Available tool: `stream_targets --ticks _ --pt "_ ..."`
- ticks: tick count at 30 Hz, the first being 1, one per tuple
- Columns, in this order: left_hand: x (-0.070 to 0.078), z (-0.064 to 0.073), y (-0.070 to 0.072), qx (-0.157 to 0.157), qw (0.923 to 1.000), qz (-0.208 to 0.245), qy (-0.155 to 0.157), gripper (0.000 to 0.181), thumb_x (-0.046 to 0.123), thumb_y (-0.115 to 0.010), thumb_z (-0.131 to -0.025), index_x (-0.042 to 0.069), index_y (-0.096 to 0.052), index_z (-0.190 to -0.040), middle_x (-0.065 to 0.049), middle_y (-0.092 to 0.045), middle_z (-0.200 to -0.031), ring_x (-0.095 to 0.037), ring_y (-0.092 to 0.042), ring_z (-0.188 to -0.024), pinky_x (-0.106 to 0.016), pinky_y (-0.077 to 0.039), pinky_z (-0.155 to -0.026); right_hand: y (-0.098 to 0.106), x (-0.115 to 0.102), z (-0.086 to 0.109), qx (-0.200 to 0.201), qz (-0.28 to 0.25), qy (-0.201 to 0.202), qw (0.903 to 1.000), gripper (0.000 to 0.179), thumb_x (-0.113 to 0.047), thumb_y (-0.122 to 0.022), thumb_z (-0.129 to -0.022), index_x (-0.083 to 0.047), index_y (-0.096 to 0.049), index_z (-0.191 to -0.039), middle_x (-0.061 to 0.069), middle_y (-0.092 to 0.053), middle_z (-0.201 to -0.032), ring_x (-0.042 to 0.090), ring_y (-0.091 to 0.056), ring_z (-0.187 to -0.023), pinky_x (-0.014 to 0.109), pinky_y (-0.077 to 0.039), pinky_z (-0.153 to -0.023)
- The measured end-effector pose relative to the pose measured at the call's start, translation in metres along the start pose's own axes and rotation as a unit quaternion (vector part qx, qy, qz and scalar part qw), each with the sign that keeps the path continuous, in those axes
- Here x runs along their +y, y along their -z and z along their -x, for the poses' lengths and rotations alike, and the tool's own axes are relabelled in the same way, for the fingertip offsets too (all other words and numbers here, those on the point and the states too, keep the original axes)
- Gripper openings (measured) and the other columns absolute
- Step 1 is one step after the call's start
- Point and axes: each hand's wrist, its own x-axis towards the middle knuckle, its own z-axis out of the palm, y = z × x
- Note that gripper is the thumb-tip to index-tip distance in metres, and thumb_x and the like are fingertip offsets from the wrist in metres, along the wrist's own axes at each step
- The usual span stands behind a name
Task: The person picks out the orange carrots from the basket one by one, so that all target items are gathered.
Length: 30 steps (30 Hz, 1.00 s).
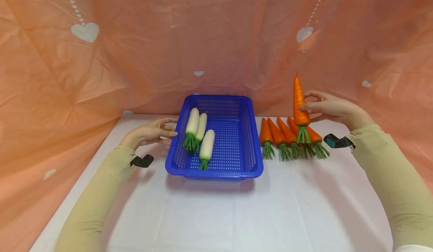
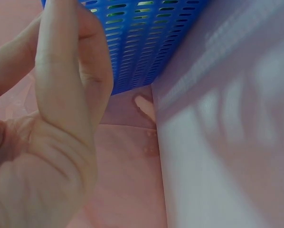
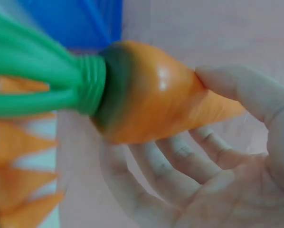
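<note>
My right hand (image 1: pixel 329 107) pinches a carrot (image 1: pixel 299 101) between thumb and fingers, above several other carrots. Its tip points up and its green stem hangs down. Close up in the right wrist view, the thumb lies on one side of the orange root and the fingers on the other. A blue perforated basket (image 1: pixel 214 174) stands on the table, with three white radishes (image 1: pixel 207 144) lying toward its left side. My left hand (image 1: pixel 149 132) is at the basket's left rim, fingers loosely bent; whether the fingertips press on it is hard to tell.
Several carrots (image 1: pixel 278 133) lie in a row right of the basket, stems toward me. The white table (image 1: pixel 203 222) meets a pink-orange sheet (image 1: pixel 152 49) with white hearts at its back and left. A small black device (image 1: pixel 338 141) sits at each wrist.
</note>
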Motion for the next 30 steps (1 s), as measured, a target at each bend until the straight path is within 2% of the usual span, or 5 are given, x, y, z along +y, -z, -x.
stream_targets --ticks 6,13,20,24,30 --pt "-0.002 0.001 0.001 0.003 1.0 0.003 0.001 0.066 0.001 -0.055 -0.096 0.003 -0.016 -0.149 -0.017 -0.054 -0.117 -0.021 -0.062 -0.093 -0.042 -0.054 -0.084 0.026 0.035 0.007 0.028 0.082 -0.027 0.9959 0.065 -0.03 -0.055 -0.098 0.001 -0.02 -0.144 0.019 -0.048 -0.125 0.029 -0.058 -0.105 0.053 -0.046 -0.094" --pt "-0.003 0.001 -0.001 0.0 0.9999 0.016 -0.004 0.064 -0.002 -0.053 -0.095 0.001 -0.017 -0.148 -0.014 -0.056 -0.111 -0.019 -0.062 -0.09 -0.044 -0.053 -0.085 0.046 0.073 0.008 0.045 0.124 -0.049 0.99 0.072 -0.034 -0.053 -0.099 0.008 -0.017 -0.145 0.034 -0.035 -0.137 0.023 -0.06 -0.1 0.051 -0.048 -0.091" --pt "-0.003 0.001 -0.002 0.001 0.9999 0.015 0.0 0.064 -0.002 -0.052 -0.096 0.001 -0.016 -0.148 -0.014 -0.055 -0.113 -0.02 -0.062 -0.092 -0.045 -0.052 -0.087 0.052 0.099 0.007 0.062 0.161 -0.055 0.9835 0.072 -0.034 -0.054 -0.098 0.011 -0.021 -0.144 0.038 -0.031 -0.139 0.028 -0.059 -0.102 0.048 -0.051 -0.088" --pt "-0.001 0.001 -0.002 0.002 0.9999 0.015 0.0 0.068 -0.001 -0.054 -0.095 0.002 -0.012 -0.149 -0.016 -0.054 -0.113 -0.02 -0.061 -0.093 -0.045 -0.051 -0.089 0.056 0.113 0.005 0.071 0.184 -0.065 0.9782 0.069 -0.032 -0.056 -0.097 0.013 -0.026 -0.141 0.039 -0.034 -0.133 0.03 -0.059 -0.098 0.047 -0.053 -0.084" --pt "0.0 0.001 -0.003 0.0 0.9999 0.012 0.004 0.07 0.002 -0.055 -0.095 0.004 -0.012 -0.15 -0.02 -0.051 -0.121 -0.021 -0.061 -0.097 -0.049 -0.048 -0.093 0.055 0.131 0.0 0.075 0.19 -0.092 0.9745 0.063 -0.027 -0.059 -0.096 0.015 -0.032 -0.135 0.037 -0.043 -0.12 0.023 -0.058 -0.085 0.042 -0.054 -0.076"
